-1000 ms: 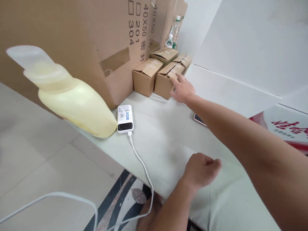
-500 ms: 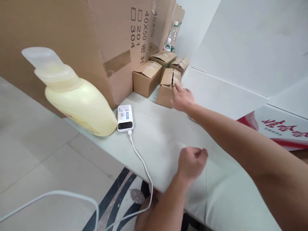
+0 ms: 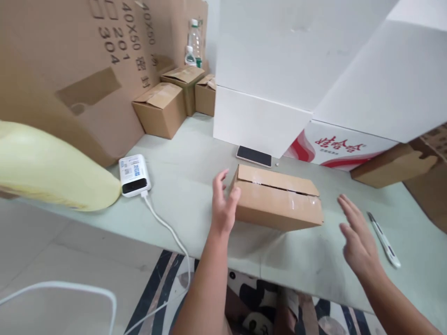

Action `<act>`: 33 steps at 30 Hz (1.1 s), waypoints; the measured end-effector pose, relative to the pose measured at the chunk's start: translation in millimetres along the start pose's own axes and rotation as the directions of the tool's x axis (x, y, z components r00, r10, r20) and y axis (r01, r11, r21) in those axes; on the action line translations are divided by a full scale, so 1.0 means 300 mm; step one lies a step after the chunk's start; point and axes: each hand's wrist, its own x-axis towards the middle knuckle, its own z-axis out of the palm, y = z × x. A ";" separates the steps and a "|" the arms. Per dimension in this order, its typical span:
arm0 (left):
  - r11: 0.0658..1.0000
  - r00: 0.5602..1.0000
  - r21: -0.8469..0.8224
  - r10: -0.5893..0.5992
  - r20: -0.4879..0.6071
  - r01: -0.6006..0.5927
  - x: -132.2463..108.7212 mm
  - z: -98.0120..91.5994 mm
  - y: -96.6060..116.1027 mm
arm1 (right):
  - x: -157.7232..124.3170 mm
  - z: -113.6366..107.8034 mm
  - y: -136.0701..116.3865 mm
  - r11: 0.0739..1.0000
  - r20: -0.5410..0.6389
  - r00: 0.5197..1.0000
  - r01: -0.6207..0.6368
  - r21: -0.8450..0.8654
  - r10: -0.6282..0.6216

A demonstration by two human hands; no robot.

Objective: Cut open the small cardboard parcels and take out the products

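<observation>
A taped cardboard box (image 3: pixel 275 200) stands at the middle of the table near my front, a slit between its top flaps. At its left end is my left hand (image 3: pixel 223 209), fingers spread and curved, the thumb overlapping the box's corner; whether it presses on the box I cannot tell. My right hand (image 3: pixel 359 242) is open with fingers stretched, apart from the box's right end and holding nothing. To the right of that hand lies a white utility knife (image 3: pixel 384 242). Behind the box a dark-screened phone (image 3: pixel 254 156) lies flat.
Several small cardboard boxes (image 3: pixel 160 109) stand at the back left beside a large carton (image 3: pixel 87 56), with plastic bottles (image 3: pixel 195 42) behind. A yellow bottle (image 3: pixel 56 167) and a white power bank (image 3: pixel 133 176) with a cable are at left. White boxes (image 3: pixel 261 116) line the back.
The front small box has come from the back group to the table's middle, before me. My right hand has left it and opened; my left hand has opened beside it. The view has swung right.
</observation>
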 end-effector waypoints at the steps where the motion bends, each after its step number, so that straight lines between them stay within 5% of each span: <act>1: 0.999 0.985 -0.019 -0.038 0.167 0.042 -0.005 0.024 -0.002 | -0.043 -0.029 0.069 0.992 -0.042 0.991 -0.128 0.013 0.129; 3: 0.986 0.905 -0.060 -0.120 0.408 0.158 -0.015 0.072 -0.002 | -0.106 -0.062 0.198 0.952 -0.114 0.947 -0.305 -0.026 0.300; 5: 0.964 0.847 -0.094 -0.170 0.504 0.250 -0.021 0.115 -0.003 | -0.139 -0.072 0.309 0.900 -0.172 0.904 -0.415 -0.136 0.391; 9: 0.957 0.865 -0.147 -0.154 0.477 0.252 -0.019 0.169 -0.016 | -0.138 -0.074 0.437 0.810 -0.194 0.861 -0.508 -0.292 0.470; 18: 0.954 0.872 -0.154 -0.160 0.463 0.257 -0.070 0.270 -0.021 | -0.127 -0.153 0.471 0.867 -0.110 0.884 -0.467 -0.175 0.454; 20: 0.943 0.835 -0.131 -0.199 0.513 0.305 -0.107 0.302 -0.011 | -0.124 -0.168 0.469 0.853 -0.109 0.855 -0.515 -0.077 0.507; 23: 0.930 0.770 -0.099 -0.229 0.595 0.353 -0.171 0.335 0.004 | -0.103 -0.201 0.417 0.700 -0.120 0.722 -0.594 0.397 0.681; 26: 0.929 0.716 -0.059 -0.240 0.656 0.366 -0.239 0.344 0.020 | -0.087 -0.261 0.311 0.468 -0.151 0.627 -0.380 0.798 0.765; 30: 0.943 0.714 -0.047 -0.217 0.665 0.330 -0.313 0.346 0.042 | -0.114 -0.353 0.172 0.530 -0.290 0.703 -0.146 0.835 0.650; 33: 0.957 0.754 -0.084 -0.163 0.636 0.278 -0.342 0.355 0.049 | -0.150 -0.390 0.127 0.632 -0.421 0.652 -0.115 0.767 0.631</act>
